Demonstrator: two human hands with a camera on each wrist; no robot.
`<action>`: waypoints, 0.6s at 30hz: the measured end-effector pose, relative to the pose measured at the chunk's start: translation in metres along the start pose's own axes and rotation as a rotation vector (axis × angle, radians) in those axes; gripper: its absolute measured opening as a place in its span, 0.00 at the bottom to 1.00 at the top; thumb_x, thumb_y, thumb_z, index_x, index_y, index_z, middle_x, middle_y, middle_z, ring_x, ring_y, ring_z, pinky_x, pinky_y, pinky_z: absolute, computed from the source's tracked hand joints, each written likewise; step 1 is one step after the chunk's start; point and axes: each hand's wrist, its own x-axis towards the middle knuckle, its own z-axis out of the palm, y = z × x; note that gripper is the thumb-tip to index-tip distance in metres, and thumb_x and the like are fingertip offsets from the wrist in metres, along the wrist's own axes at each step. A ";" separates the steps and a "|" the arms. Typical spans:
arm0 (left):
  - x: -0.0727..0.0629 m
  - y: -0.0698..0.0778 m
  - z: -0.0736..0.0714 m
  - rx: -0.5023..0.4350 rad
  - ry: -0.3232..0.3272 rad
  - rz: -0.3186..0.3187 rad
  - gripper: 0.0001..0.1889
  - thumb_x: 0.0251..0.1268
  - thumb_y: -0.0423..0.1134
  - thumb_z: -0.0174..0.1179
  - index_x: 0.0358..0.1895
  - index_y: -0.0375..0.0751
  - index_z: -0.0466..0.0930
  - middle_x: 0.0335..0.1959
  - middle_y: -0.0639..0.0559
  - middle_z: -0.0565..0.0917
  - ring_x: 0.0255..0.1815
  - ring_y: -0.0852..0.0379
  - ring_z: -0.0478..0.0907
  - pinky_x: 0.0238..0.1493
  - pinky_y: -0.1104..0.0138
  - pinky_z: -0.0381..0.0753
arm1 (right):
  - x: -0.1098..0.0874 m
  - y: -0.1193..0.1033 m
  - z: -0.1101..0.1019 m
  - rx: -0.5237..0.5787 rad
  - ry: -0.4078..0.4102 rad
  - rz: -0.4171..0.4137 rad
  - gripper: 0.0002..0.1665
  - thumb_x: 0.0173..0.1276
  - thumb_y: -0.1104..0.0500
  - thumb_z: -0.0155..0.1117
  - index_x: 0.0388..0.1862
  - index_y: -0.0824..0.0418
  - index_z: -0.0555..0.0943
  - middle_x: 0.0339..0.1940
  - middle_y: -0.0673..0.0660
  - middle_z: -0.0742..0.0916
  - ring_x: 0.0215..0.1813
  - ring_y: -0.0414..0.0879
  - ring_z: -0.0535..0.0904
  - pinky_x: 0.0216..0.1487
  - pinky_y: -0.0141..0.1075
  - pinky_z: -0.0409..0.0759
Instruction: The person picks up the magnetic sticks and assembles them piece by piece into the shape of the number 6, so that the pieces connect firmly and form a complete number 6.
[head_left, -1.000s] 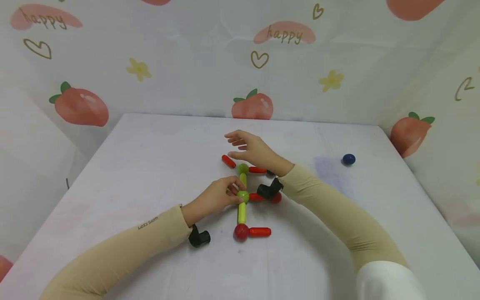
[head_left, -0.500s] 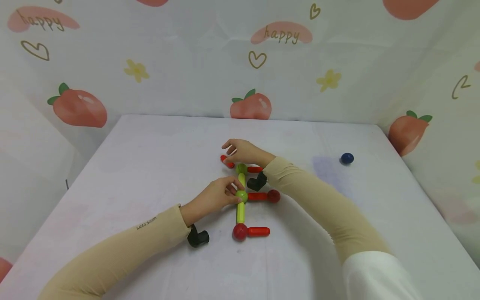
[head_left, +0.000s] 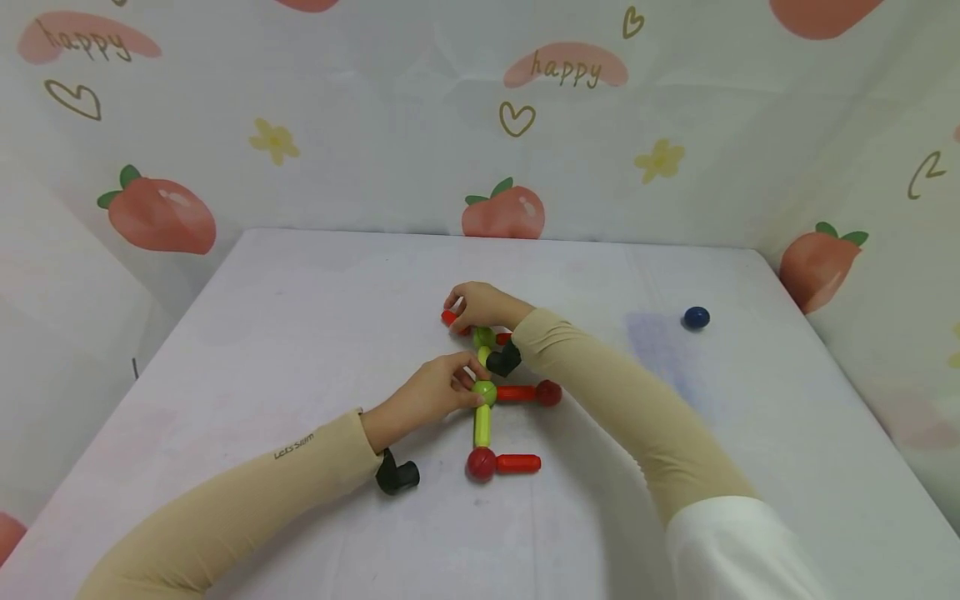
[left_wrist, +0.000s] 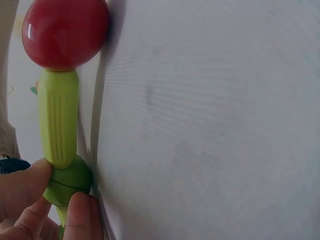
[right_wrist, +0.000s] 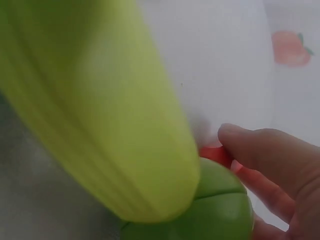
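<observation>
Nearest the person, two forearms in beige sleeves reach forward over the white table (head_left: 225, 333). A black elbow-shaped wrist camera (head_left: 397, 476) hangs under the left wrist, close to the dark red ball (head_left: 481, 464) at the near end of a toy chain of plastic rods and balls. A short red plastic rod (head_left: 519, 463) sticks out to the right of that ball, and a lime green ribbed rod (head_left: 482, 426) runs away from it up the table. The left hand (head_left: 427, 396) comes in from the left with curled fingers (left_wrist: 80, 215) and pinches the green plastic ball (head_left: 485, 392) at the middle of the chain; the left wrist view shows thumb and fingertip on either side of it. From that ball another red rod (head_left: 516, 392) leads right to a second dark red ball (head_left: 548, 392). Farther on, the right hand (head_left: 480, 307) crosses over from the right, fingers bent down round a red rod end (head_left: 449, 317) beside the far green ball (head_left: 483, 337); the grip itself is partly hidden. Broad bare table lies to the left and far side. A dark blue ball (head_left: 696, 317) sits well apart near the right edge, below the strawberry-printed wall.
</observation>
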 end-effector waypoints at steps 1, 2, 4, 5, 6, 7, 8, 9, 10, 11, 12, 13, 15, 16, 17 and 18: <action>0.000 0.000 0.000 0.000 0.000 -0.003 0.12 0.57 0.32 0.69 0.43 0.44 0.79 0.37 0.49 0.83 0.34 0.58 0.78 0.33 0.70 0.76 | 0.000 0.000 0.000 0.000 -0.001 -0.001 0.22 0.64 0.62 0.67 0.57 0.61 0.77 0.52 0.60 0.83 0.38 0.44 0.82 0.36 0.27 0.77; 0.000 0.000 0.000 0.000 0.002 -0.005 0.12 0.57 0.32 0.69 0.43 0.44 0.79 0.37 0.49 0.83 0.34 0.58 0.78 0.33 0.70 0.76 | 0.000 0.000 0.000 -0.001 -0.003 -0.003 0.22 0.64 0.62 0.67 0.57 0.61 0.77 0.52 0.60 0.83 0.38 0.44 0.81 0.35 0.27 0.77; 0.000 0.000 0.000 -0.001 0.002 -0.006 0.12 0.57 0.32 0.69 0.43 0.44 0.79 0.37 0.49 0.83 0.35 0.58 0.78 0.33 0.70 0.76 | 0.000 0.000 0.000 0.002 -0.006 -0.006 0.21 0.64 0.62 0.67 0.56 0.61 0.78 0.52 0.60 0.83 0.37 0.44 0.81 0.35 0.27 0.77; 0.000 0.000 0.001 -0.001 0.002 -0.004 0.12 0.57 0.32 0.69 0.43 0.44 0.79 0.37 0.49 0.83 0.35 0.58 0.78 0.32 0.70 0.76 | 0.000 0.000 -0.001 0.005 -0.008 -0.007 0.21 0.64 0.63 0.67 0.56 0.61 0.78 0.51 0.60 0.83 0.36 0.44 0.81 0.34 0.27 0.77; 0.000 0.000 0.001 -0.004 0.002 -0.009 0.12 0.57 0.32 0.69 0.43 0.44 0.79 0.37 0.50 0.83 0.35 0.58 0.78 0.33 0.70 0.76 | -0.001 -0.001 -0.001 0.008 -0.010 -0.007 0.21 0.64 0.63 0.67 0.56 0.61 0.78 0.51 0.60 0.83 0.36 0.44 0.81 0.34 0.27 0.77; 0.000 0.000 0.001 -0.005 0.002 -0.006 0.12 0.57 0.32 0.69 0.43 0.44 0.79 0.37 0.50 0.83 0.35 0.58 0.78 0.33 0.70 0.76 | -0.001 -0.001 -0.002 0.012 -0.011 -0.008 0.21 0.64 0.63 0.67 0.56 0.61 0.78 0.51 0.60 0.84 0.36 0.44 0.81 0.34 0.27 0.77; 0.000 -0.001 0.001 -0.005 0.001 -0.002 0.12 0.57 0.32 0.69 0.43 0.44 0.79 0.37 0.50 0.83 0.35 0.58 0.78 0.32 0.70 0.76 | -0.001 -0.001 -0.002 0.014 -0.010 -0.010 0.21 0.64 0.63 0.67 0.56 0.61 0.79 0.50 0.60 0.84 0.36 0.44 0.80 0.34 0.27 0.77; 0.000 -0.001 0.001 -0.005 0.000 0.001 0.12 0.57 0.32 0.68 0.44 0.44 0.79 0.37 0.50 0.83 0.35 0.58 0.78 0.32 0.70 0.76 | -0.002 -0.001 -0.004 0.024 -0.009 -0.010 0.21 0.63 0.63 0.67 0.56 0.61 0.79 0.50 0.60 0.84 0.36 0.44 0.81 0.35 0.27 0.77; 0.000 -0.001 0.001 -0.005 -0.001 0.004 0.12 0.57 0.32 0.68 0.43 0.44 0.79 0.37 0.50 0.83 0.35 0.58 0.78 0.32 0.70 0.76 | -0.002 -0.001 -0.005 0.032 -0.007 -0.012 0.21 0.63 0.63 0.66 0.56 0.60 0.78 0.49 0.60 0.84 0.36 0.44 0.81 0.35 0.28 0.77; 0.000 -0.001 0.001 -0.006 -0.001 0.005 0.12 0.57 0.32 0.68 0.43 0.44 0.79 0.37 0.50 0.83 0.34 0.58 0.78 0.32 0.70 0.76 | -0.002 -0.001 -0.007 0.038 -0.002 -0.014 0.21 0.63 0.63 0.66 0.56 0.60 0.78 0.49 0.60 0.84 0.36 0.45 0.81 0.36 0.28 0.78; 0.000 0.000 0.001 -0.008 -0.001 0.006 0.12 0.57 0.32 0.68 0.43 0.44 0.79 0.36 0.50 0.83 0.34 0.58 0.78 0.32 0.70 0.76 | -0.003 -0.001 -0.008 0.044 0.006 -0.016 0.21 0.63 0.63 0.66 0.56 0.60 0.78 0.48 0.60 0.84 0.36 0.45 0.81 0.37 0.28 0.78; 0.000 0.000 0.001 -0.008 0.000 0.007 0.12 0.57 0.32 0.68 0.43 0.44 0.79 0.36 0.50 0.82 0.34 0.58 0.78 0.32 0.70 0.76 | -0.003 -0.001 -0.010 0.053 0.014 -0.019 0.21 0.63 0.63 0.66 0.57 0.59 0.78 0.47 0.60 0.84 0.37 0.45 0.81 0.38 0.29 0.77; 0.000 0.000 0.001 -0.008 0.002 0.007 0.12 0.57 0.32 0.68 0.43 0.44 0.79 0.36 0.50 0.82 0.33 0.58 0.78 0.33 0.70 0.76 | -0.005 -0.002 -0.015 0.077 0.030 -0.024 0.22 0.63 0.63 0.65 0.57 0.59 0.78 0.47 0.60 0.84 0.38 0.45 0.81 0.40 0.30 0.77; 0.000 0.000 0.001 -0.007 0.003 0.006 0.12 0.57 0.32 0.68 0.43 0.44 0.79 0.36 0.50 0.82 0.33 0.58 0.78 0.33 0.70 0.76 | -0.006 -0.002 -0.017 0.085 0.039 -0.027 0.22 0.63 0.63 0.65 0.57 0.59 0.78 0.46 0.60 0.84 0.38 0.45 0.81 0.41 0.30 0.77; 0.000 0.000 0.001 -0.007 0.004 0.005 0.12 0.57 0.32 0.68 0.43 0.44 0.79 0.36 0.50 0.83 0.33 0.59 0.78 0.33 0.70 0.76 | -0.007 -0.002 -0.020 0.095 0.050 -0.031 0.22 0.64 0.62 0.65 0.57 0.58 0.78 0.46 0.59 0.84 0.39 0.45 0.81 0.42 0.31 0.77; 0.000 0.000 0.001 -0.007 0.005 0.004 0.12 0.57 0.32 0.68 0.43 0.44 0.79 0.36 0.50 0.83 0.33 0.59 0.78 0.33 0.70 0.76 | -0.008 -0.002 -0.022 0.110 0.060 -0.033 0.22 0.64 0.62 0.65 0.58 0.58 0.78 0.47 0.59 0.83 0.39 0.45 0.81 0.43 0.31 0.78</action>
